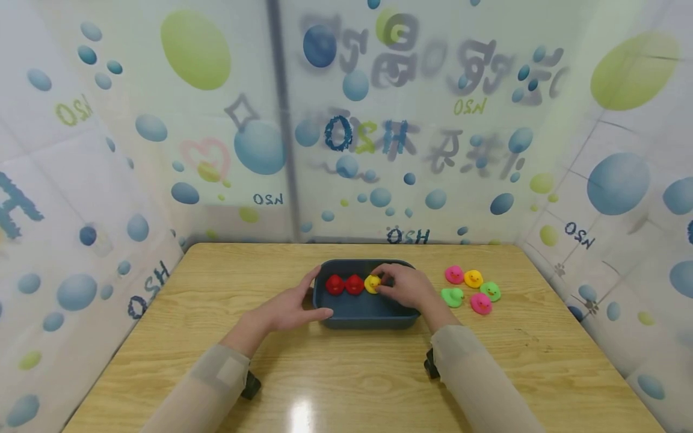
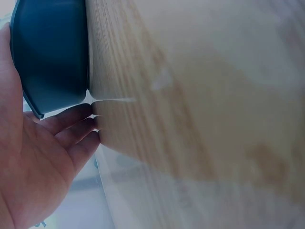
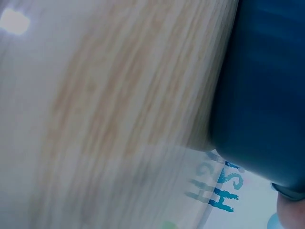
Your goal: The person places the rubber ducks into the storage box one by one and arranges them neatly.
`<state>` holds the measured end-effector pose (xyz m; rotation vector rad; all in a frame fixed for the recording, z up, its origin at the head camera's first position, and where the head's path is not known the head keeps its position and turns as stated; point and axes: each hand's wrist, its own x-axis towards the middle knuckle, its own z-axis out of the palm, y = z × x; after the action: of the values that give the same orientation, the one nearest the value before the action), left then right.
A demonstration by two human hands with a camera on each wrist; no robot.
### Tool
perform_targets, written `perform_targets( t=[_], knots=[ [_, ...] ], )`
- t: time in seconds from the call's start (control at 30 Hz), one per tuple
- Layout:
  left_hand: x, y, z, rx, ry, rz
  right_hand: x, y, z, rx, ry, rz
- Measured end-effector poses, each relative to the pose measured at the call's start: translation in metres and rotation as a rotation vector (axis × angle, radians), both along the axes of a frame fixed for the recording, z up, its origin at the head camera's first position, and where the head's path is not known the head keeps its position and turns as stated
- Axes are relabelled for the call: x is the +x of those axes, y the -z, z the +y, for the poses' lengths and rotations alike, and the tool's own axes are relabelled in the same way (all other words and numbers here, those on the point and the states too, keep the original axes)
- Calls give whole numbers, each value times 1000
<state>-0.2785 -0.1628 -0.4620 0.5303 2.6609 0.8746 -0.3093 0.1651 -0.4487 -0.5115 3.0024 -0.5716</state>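
A dark blue rectangular bin [image 1: 354, 323] stands on the table. Inside, along its back, sit a red rubber duck [image 1: 334, 285], a second red rubber duck [image 1: 354, 285] and a yellow rubber duck [image 1: 371, 282]. My right hand [image 1: 403, 285] reaches over the bin's right side and pinches the yellow duck, partly hiding it. At the left end, my left hand [image 1: 287, 307] rests against the bin, thumb at the front corner and fingers along the side. In the left wrist view its fingers [image 2: 74, 121] lie fairly straight beside the bin wall [image 2: 52, 57]. The right wrist view mostly shows the bin wall [image 3: 267, 95].
Right of the bin lies a loose group of pink, yellow and green rubber ducks, among them a green duck [image 1: 452, 297] and a pink duck [image 1: 481, 304]. The wooden table [image 1: 335, 379] is bordered by bubble-patterned curtains [image 1: 352, 204] at the back and sides.
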Motion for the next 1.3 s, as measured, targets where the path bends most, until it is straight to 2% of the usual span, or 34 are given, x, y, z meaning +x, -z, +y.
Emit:
perform_targets(
  t=[0.43, 0.53, 0.7, 0.8, 0.97, 1.17, 1.3],
  knots=[
    [0, -1, -1, 5, -2, 3, -3, 3, 0, -69, 5, 3],
    [0, -1, -1, 5, -4, 3, -2, 3, 3, -148, -1, 12],
    [1, -1, -1, 1, 3, 6, 1, -3, 12, -351, -39, 44],
    [0, 0, -1, 1, 7, 6, 3, -9, 23, -405, -43, 72],
    [-1, 1, -1, -1, 8, 8, 10, -20, 49, -390, 0, 66],
    [-1, 0, 0, -4, 6, 3, 23, -23, 89, -338, 29, 104],
    [0, 0, 0, -3, 5, 2, 35, -27, 113, -325, 36, 91]
  ],
)
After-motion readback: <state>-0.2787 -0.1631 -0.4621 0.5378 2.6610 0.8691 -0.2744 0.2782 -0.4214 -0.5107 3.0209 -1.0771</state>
